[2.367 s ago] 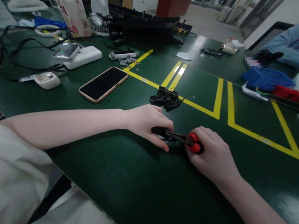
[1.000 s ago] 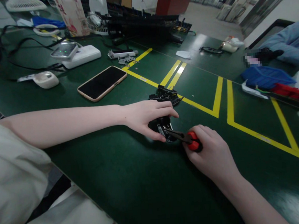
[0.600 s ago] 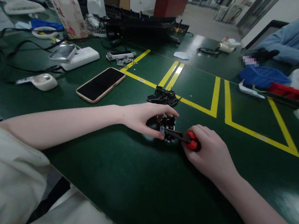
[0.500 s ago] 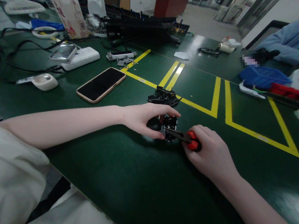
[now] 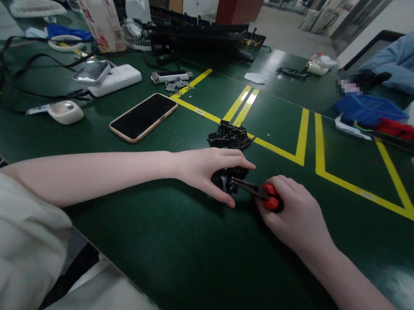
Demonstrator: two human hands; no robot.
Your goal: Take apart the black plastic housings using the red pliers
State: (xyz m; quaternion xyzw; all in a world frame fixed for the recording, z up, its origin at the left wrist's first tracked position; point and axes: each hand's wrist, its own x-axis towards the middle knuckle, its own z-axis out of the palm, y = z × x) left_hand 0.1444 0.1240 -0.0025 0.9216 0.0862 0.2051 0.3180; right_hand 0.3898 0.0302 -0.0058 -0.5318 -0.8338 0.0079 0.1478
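My right hand (image 5: pixel 295 210) grips a pair of pliers by the red handles (image 5: pixel 273 198). The dark jaws (image 5: pixel 248 186) reach left to a small black mechanical part (image 5: pixel 237 173) on the table. My left hand (image 5: pixel 208 168) arches over that part, thumb and fingers spread on either side of it; the thumb stands apart from it. Whether the fingers on the far side touch it I cannot tell. Just beyond my left hand lies a larger black mechanical assembly (image 5: pixel 230 136).
A phone (image 5: pixel 144 117) lies beyond my left forearm, with a white power bank (image 5: pixel 118 80) and small metal pieces (image 5: pixel 176 84) behind. Yellow tape (image 5: pixel 280 151) marks the green table. A blue tray (image 5: pixel 368 109) and another person's sleeve (image 5: pixel 393 59) are at the right.
My left thumb has moved away from the black part and my left hand has opened wider. The pliers stay at the part; the whole view has shifted slightly.
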